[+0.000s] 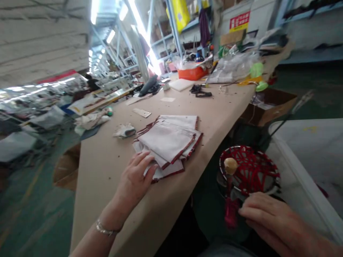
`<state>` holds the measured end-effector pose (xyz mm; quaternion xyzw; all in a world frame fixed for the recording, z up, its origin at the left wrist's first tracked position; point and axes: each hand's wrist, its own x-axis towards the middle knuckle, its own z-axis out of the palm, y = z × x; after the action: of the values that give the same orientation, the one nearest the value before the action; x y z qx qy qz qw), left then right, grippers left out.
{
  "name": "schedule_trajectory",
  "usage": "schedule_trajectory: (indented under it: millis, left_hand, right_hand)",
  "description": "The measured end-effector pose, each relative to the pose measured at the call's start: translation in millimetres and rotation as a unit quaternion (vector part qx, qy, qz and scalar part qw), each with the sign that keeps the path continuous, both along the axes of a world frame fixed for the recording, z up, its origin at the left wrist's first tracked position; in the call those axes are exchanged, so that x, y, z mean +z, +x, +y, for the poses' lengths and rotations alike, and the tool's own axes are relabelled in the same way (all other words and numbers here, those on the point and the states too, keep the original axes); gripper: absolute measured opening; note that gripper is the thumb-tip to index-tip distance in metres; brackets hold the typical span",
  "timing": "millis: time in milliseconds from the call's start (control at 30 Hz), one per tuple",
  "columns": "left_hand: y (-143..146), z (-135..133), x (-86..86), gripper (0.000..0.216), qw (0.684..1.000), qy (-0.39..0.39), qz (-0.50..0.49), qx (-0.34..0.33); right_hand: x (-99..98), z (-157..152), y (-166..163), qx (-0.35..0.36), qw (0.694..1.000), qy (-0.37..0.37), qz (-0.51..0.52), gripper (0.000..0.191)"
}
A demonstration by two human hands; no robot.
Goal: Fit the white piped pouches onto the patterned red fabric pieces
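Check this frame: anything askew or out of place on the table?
The stack of white cloth pieces under the left hand is fanned unevenly, edges misaligned. A crumpled scrap lies apart beside it. Nothing spilled or damaged shows.

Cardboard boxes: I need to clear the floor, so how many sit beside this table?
2. One box on the floor at the table's left edge, one box at its right edge. Others may be hidden.

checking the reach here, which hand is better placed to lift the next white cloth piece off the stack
Left. The left hand already rests on the near edge of the stack of white cloth pieces, while the right hand is off the table by the red round object.
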<state>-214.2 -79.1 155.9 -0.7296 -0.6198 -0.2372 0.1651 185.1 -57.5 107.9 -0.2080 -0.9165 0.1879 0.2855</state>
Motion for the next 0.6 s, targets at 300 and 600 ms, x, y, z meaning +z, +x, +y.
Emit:
schedule_trajectory:
  millis: [300,600]
  left_hand:
    - [55.3,30.1,7.4,0.021,0.994,-0.084,0.036,-0.063]
    - [62.6,49.3,-5.2,0.015,0.985,-0.134,0.11,-0.006]
  right_hand:
    - [8.0,-2.6,-84.7,0.083,0.995,-0.008,-0.054,0.016]
    - [4.5,0.6,-85.6,0.061,0.997,-0.037,-0.035,0.013]
